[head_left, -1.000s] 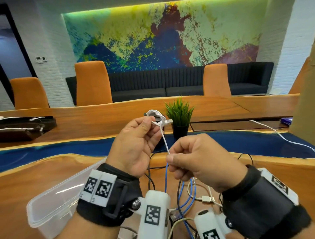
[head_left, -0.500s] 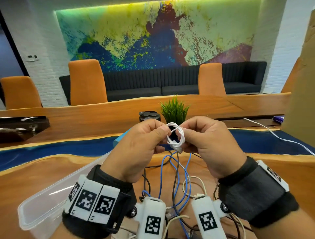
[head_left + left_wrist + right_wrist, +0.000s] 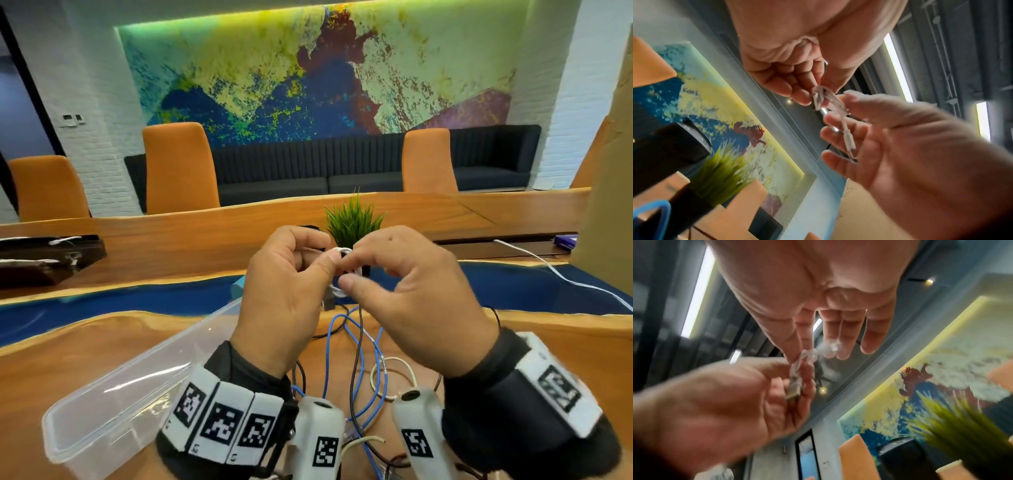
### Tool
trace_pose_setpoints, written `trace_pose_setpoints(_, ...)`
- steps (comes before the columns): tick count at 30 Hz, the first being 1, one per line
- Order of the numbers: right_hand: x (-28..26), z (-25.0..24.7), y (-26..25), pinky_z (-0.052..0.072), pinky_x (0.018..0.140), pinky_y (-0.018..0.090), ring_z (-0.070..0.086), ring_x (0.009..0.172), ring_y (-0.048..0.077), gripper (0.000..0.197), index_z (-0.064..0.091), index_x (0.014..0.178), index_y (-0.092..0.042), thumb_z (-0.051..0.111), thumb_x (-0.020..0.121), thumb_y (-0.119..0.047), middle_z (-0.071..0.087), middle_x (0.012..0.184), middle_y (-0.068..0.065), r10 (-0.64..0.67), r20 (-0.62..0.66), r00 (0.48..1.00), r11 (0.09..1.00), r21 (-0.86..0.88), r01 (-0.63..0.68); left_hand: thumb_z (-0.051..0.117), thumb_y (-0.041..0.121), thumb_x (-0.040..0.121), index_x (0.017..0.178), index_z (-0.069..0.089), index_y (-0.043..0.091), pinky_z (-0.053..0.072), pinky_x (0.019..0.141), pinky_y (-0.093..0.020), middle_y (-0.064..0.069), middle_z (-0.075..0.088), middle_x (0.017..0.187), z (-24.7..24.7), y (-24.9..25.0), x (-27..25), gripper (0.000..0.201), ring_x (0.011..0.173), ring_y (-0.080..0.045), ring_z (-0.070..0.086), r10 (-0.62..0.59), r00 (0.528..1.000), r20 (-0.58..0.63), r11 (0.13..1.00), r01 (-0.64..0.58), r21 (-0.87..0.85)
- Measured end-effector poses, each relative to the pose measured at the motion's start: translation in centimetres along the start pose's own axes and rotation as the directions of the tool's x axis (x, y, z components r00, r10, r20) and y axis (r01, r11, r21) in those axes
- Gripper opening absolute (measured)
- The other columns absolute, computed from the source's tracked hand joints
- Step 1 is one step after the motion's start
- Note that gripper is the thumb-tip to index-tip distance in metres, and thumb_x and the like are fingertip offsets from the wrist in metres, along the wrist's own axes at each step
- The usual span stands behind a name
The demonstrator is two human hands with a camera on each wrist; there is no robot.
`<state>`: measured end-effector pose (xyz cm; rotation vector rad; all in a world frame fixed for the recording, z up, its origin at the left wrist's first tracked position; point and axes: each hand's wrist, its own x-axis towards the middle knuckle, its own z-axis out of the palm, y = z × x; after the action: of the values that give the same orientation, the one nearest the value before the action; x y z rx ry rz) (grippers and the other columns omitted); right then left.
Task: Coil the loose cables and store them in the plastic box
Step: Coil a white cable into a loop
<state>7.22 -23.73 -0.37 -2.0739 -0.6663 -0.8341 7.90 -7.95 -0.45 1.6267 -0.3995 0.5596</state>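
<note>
Above the table my two hands meet around a small coiled white cable. My left hand pinches the coil between thumb and fingers, and the silver USB plug hangs below it. The right hand pinches the same coil with thumb and forefinger. In the left wrist view the coil sits at the left fingertips, its other end lying across the right hand's fingers. The clear plastic box stands at lower left under my left wrist. Loose blue cable, black cable and cream cable lie below.
A small potted plant stands just behind my hands, a dark round object beside it. Another white cable trails across the table at right. A black tray sits far left. Orange chairs line the far side.
A second ago a white strand ran down from the left hand to the lower right hand. The right hand has come up to the left, and the cable is now a tight small coil.
</note>
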Motion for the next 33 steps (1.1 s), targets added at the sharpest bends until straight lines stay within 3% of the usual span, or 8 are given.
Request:
trace_pose_setpoints(3,-0.3,0.7,0.6,0.050,0.074,0.032,0.052,0.087,0.007,0.019,0.070,0.089,-0.028,0.058,0.085,-0.042,0.056,0.090,-0.012,0.029,0.037,0.999,0.979,-0.202,-0.021,0.065,0.008,0.092,0.110,0.056,0.018,0.054,0.061,-0.027,-0.008,0.075,0.082,0.2,0.3,-0.2,0.022,0.072,-0.020,0.069,-0.134,0.990,0.044,0.977,0.140,-0.163)
trace_pose_setpoints(6,0.0,0.6,1.0,0.053,0.075,0.038,0.060,0.084,0.012,0.008,0.071,0.080,-0.022,0.070,0.081,-0.030,0.064,0.087,-0.006,0.169,0.108,0.980,0.982,0.065,-0.177,0.062,0.006,0.093,0.109,0.056,0.017,0.054,0.062,-0.028,-0.007,0.074,0.081,0.1,0.1,-0.1,0.020,0.072,-0.021,0.068,-0.128,0.989,0.073,0.973,0.140,-0.186)
trace_pose_setpoints(7,0.2,0.3,0.9,0.053,0.077,0.039,0.063,0.082,0.015,0.007,0.071,0.078,-0.018,0.070,0.079,-0.024,0.068,0.086,-0.002,0.276,0.182,0.944,0.891,0.321,-0.322,0.062,0.005,0.093,0.107,0.058,0.016,0.056,0.063,-0.029,-0.007,0.074,0.081,0.1,0.1,0.0,0.019,0.073,-0.021,0.069,-0.089,0.992,0.085,0.982,0.102,-0.162)
trace_pose_setpoints(10,0.4,-0.6,0.5,0.050,0.084,0.046,0.064,0.081,0.023,0.015,0.066,0.071,-0.008,0.061,0.081,-0.018,0.067,0.081,0.009,0.358,0.509,0.783,0.223,0.768,-0.601,0.063,0.001,0.092,0.097,0.063,0.013,0.056,0.064,-0.026,-0.004,0.074,0.082,-0.1,0.3,0.0,0.013,0.075,-0.017,0.072,0.037,0.982,0.184,0.998,-0.026,-0.063)
trace_pose_setpoints(12,0.5,-0.9,0.5,0.048,0.089,0.051,0.063,0.080,0.024,0.022,0.061,0.066,-0.010,0.059,0.083,-0.024,0.063,0.077,0.007,0.346,0.561,0.752,0.078,0.782,-0.618,0.064,0.002,0.091,0.094,0.066,0.012,0.057,0.065,-0.028,-0.007,0.076,0.085,-0.5,0.7,0.0,0.011,0.078,-0.018,0.073,0.075,0.959,0.273,0.997,-0.074,-0.014)
trace_pose_setpoints(20,0.6,-0.9,0.0,0.049,0.065,0.038,0.057,0.066,0.021,0.026,0.065,0.078,-0.009,0.060,0.086,-0.033,0.064,0.074,0.010,0.346,0.370,0.862,0.621,0.599,-0.506,0.077,0.021,0.085,0.081,0.066,0.015,0.059,0.062,-0.048,-0.001,0.075,0.075,-1.4,0.8,0.1,0.013,0.068,-0.021,0.072,0.115,0.935,0.337,0.949,-0.204,0.242)
trace_pose_setpoints(29,0.5,-1.2,0.8,0.052,0.056,0.029,0.061,0.066,0.018,0.011,0.070,0.088,-0.009,0.061,0.092,-0.011,0.068,0.075,0.011,0.293,0.315,0.902,0.707,0.564,-0.427,0.069,0.007,0.083,0.100,0.062,0.007,0.054,0.065,-0.023,-0.008,0.073,0.079,-1.3,0.9,0.3,0.018,0.073,-0.018,0.069,-0.008,0.925,0.381,0.959,0.116,-0.261)
trace_pose_setpoints(33,0.5,-1.1,0.6,0.060,0.071,0.033,0.068,0.077,0.028,0.016,0.071,0.100,0.001,0.060,0.089,0.004,0.072,0.092,0.024,0.289,0.329,0.899,0.646,0.626,-0.437,0.066,0.010,0.090,0.119,0.066,0.016,0.054,0.078,-0.026,-0.004,0.073,0.088,-0.8,0.3,0.3,0.029,0.086,-0.017,0.071,0.017,0.954,0.301,0.991,0.023,-0.129)
